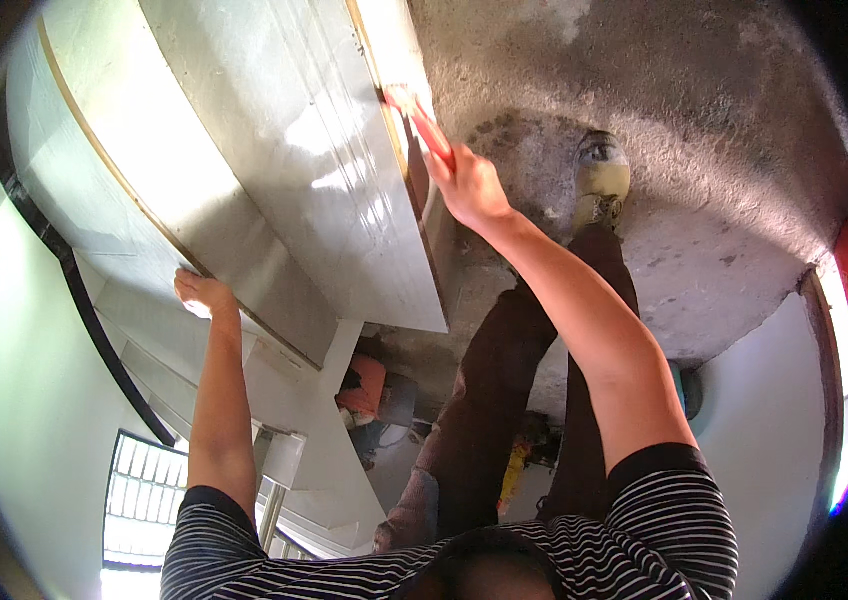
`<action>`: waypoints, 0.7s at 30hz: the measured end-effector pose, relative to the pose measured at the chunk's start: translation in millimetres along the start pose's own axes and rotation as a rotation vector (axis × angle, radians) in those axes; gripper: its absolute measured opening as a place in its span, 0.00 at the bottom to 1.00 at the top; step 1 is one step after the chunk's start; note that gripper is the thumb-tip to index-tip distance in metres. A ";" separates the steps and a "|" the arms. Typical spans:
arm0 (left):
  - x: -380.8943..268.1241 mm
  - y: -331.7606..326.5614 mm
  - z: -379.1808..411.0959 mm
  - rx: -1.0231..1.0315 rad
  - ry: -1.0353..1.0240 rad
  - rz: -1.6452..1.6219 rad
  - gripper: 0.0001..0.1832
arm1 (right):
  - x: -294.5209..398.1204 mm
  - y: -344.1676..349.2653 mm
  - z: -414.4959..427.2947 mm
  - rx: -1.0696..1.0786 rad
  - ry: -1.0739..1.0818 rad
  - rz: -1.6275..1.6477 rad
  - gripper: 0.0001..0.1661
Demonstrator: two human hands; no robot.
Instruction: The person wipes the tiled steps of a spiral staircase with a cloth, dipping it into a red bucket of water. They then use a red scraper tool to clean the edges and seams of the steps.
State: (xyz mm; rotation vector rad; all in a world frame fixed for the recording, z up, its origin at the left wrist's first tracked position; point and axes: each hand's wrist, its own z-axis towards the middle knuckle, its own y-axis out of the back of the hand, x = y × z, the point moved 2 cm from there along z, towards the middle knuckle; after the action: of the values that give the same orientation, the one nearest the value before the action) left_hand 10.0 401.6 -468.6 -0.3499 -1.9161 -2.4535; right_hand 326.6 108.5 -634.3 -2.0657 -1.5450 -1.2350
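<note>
Glossy grey stair steps [266, 112] rise to the left, with yellowish-brown strips along their edges. My right hand [469, 187] grips the red handle of a hand tool [431, 131]. The tool's far end meets the edge strip [383, 79] of the lower step; glare and blur hide what kind of head it has. My left hand [203, 292] rests with curled fingers at the edge of the higher step [131, 202]. A bright white patch shows under its palm, and I cannot tell whether this is a thing held or light.
Rough concrete floor [694, 150] lies to the right, under my shoe [602, 176]. A black band [86, 300] runs along the white wall at left. Below the stairs are an orange-red object [365, 384] and other items. A barred window [143, 487] is at lower left.
</note>
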 end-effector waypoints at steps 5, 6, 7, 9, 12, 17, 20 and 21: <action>-2.4 3.7 -3.2 -0.024 0.045 -0.019 0.23 | -27.0 -16.6 -85.6 0.183 -0.175 0.078 0.24; -2.7 3.3 -5.0 -0.035 0.030 -0.021 0.24 | -39.6 -21.4 -116.3 0.300 -0.260 0.153 0.24; 11.6 1.2 3.0 -0.028 0.097 -0.038 0.24 | -55.7 -32.8 -142.0 0.331 -0.273 0.154 0.26; -6.0 2.3 -0.9 -0.005 0.033 -0.001 0.25 | -61.4 -45.0 -157.2 0.307 -0.361 0.143 0.27; -15.7 4.1 2.6 -0.064 0.010 -0.064 0.25 | -66.9 -57.9 -116.0 0.157 -0.298 0.182 0.28; -24.8 8.2 -3.2 -0.042 0.055 -0.073 0.25 | -65.6 -54.7 -71.6 0.092 -0.254 0.156 0.27; -15.0 9.3 -3.4 -0.042 0.097 -0.054 0.25 | -90.5 -50.3 -143.7 0.370 -0.283 0.129 0.26; -17.9 8.5 -4.2 -0.036 0.110 -0.062 0.25 | -98.1 -53.9 -159.5 0.357 -0.260 0.091 0.26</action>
State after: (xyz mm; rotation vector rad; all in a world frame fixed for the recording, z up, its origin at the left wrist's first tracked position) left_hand 27.9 393.0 -464.6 -0.1547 -1.8695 -2.4912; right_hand 199.2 -38.8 -628.0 -2.0859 -1.6172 -0.6203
